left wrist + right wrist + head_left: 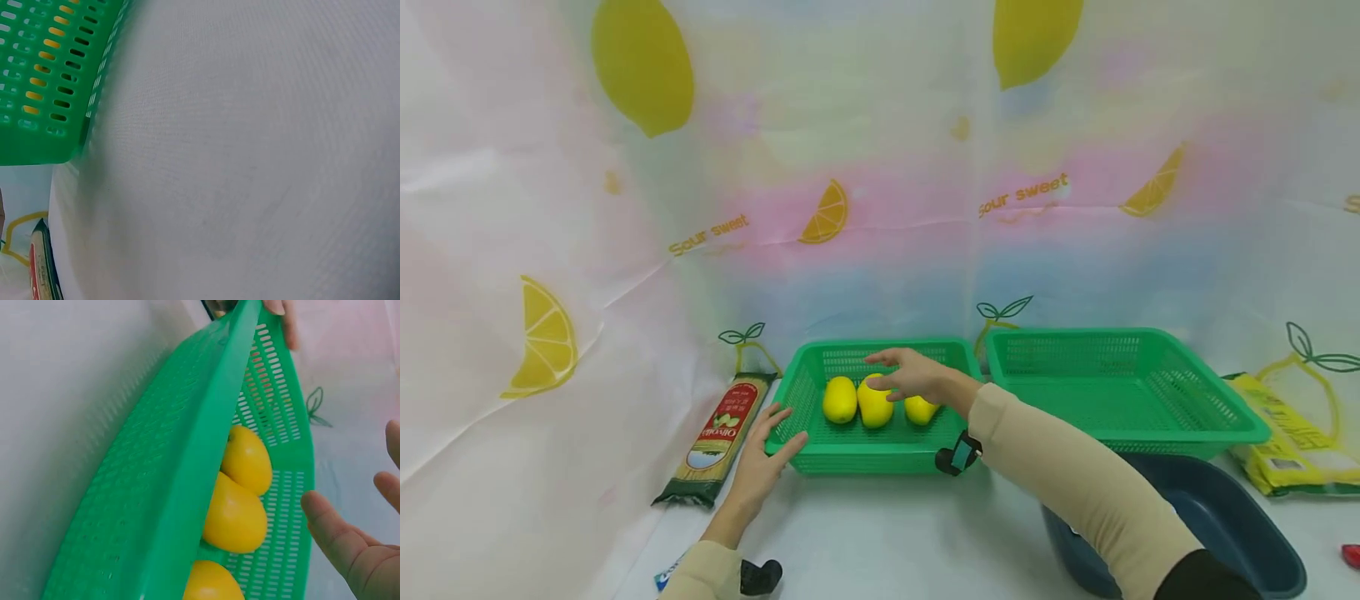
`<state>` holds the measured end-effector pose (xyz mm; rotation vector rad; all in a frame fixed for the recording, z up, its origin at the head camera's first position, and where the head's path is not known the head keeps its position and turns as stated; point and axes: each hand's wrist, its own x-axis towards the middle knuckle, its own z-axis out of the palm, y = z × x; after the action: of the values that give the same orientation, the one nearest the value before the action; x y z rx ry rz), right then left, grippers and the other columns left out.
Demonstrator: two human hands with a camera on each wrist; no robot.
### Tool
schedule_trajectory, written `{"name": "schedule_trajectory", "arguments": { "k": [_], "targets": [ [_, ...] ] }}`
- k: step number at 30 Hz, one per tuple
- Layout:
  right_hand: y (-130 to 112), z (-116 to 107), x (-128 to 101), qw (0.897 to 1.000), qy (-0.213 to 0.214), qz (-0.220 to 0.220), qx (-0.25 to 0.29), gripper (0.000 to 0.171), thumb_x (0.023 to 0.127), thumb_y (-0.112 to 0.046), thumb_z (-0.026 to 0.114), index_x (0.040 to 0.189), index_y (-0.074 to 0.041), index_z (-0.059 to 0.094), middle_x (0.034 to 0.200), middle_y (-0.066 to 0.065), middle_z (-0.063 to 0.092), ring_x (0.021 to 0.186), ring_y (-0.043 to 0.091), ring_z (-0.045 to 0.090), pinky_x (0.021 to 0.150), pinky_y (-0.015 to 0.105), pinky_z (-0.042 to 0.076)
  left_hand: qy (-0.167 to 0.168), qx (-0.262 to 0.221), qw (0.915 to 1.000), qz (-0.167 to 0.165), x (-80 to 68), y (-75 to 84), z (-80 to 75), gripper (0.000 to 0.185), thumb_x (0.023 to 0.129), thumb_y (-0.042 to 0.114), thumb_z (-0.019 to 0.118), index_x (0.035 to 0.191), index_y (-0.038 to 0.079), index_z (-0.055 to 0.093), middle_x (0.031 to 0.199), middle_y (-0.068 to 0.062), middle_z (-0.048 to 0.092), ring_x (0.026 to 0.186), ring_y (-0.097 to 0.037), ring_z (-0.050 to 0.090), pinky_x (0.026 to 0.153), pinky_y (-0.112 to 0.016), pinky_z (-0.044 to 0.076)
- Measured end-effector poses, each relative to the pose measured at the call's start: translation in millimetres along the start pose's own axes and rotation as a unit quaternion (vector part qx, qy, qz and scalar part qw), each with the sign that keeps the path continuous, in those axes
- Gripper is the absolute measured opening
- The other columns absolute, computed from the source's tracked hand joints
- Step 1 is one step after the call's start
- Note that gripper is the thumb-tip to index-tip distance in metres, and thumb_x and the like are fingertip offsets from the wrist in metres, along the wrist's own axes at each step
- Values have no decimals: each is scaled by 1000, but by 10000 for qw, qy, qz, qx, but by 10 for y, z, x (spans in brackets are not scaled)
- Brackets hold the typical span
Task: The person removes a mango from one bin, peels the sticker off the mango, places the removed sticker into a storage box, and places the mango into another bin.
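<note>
Three yellow mangoes (pixel 839 402) lie in a row inside a green slotted basket (pixel 865 461). My right hand (pixel 917 375) hovers over them with its fingers extended and nothing held, partly covering the mango farthest right. From the right wrist view, the thumb and fingers of that hand (pixel 365 556) are spread beside the basket's far wall, apart from the fruit. At the basket's left end, my left hand (pixel 756 467) has its fingers spread at the rim. The left wrist view shows the basket's slotted side (pixel 62 75), with yellow showing through its holes.
A second green basket (pixel 1180 435) stands to the right, with a dark blue tub (pixel 1232 521) in front of it. A pasta packet (pixel 718 442) leans at the left. At the far right lie a yellow bag (pixel 1292 442) and a small red object (pixel 1351 556). A printed sheet hangs behind.
</note>
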<state>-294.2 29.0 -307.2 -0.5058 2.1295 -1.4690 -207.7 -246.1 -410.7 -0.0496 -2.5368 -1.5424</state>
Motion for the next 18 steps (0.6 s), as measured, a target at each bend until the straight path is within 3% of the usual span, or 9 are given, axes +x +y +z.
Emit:
{"name": "schedule_trajectory", "arguments": {
  "k": [3,5,8,11,14,18],
  "targets": [
    [-14,-27,-126,9999,35,-84,-75,53,98,-17,61,148,-21,44,162,17,21,137,35,47,106,47,47,29,-34,9999,-98,3,-14,-42,61,96,34,64,148,12,41,165,-6,15,151,-37,12,83,-37,50],
    [-9,-64,-237,9998,118,-134,-97,53,98,-17,61,148,-21,44,161,16,24,136,36,47,104,45,49,47,-77,9999,-135,10,-14,-53,62,95,34,64,148,11,41,166,-6,15,151,-36,12,82,-34,48],
    [23,-148,-426,9992,254,-268,-126,54,98,-19,61,149,-20,43,160,15,26,135,35,49,104,43,49,121,-87,9997,-189,18,-1,-63,65,95,36,65,149,11,40,166,-7,16,152,-37,12,99,-50,46],
    [56,-247,-619,9984,361,-415,-128,54,99,-20,60,149,-17,41,159,17,26,135,36,48,105,43,48,280,-72,9993,-239,4,17,-82,66,94,36,66,150,11,39,165,-9,17,152,-38,11,116,-63,25],
    [94,-352,-799,9975,477,-478,-210,53,100,-22,58,149,-15,41,158,18,27,134,39,48,105,43,48,388,-43,9988,-309,-22,38,-104,66,94,37,66,150,12,39,165,-11,18,152,-38,12,119,-64,14],
    [147,-495,-1031,9956,654,-536,-409,55,101,-26,57,150,-11,38,156,21,28,132,43,48,104,47,48,563,56,9976,-387,-91,82,-112,68,94,40,65,150,11,39,165,-12,19,152,-38,14,119,-63,14]
  ]
}}
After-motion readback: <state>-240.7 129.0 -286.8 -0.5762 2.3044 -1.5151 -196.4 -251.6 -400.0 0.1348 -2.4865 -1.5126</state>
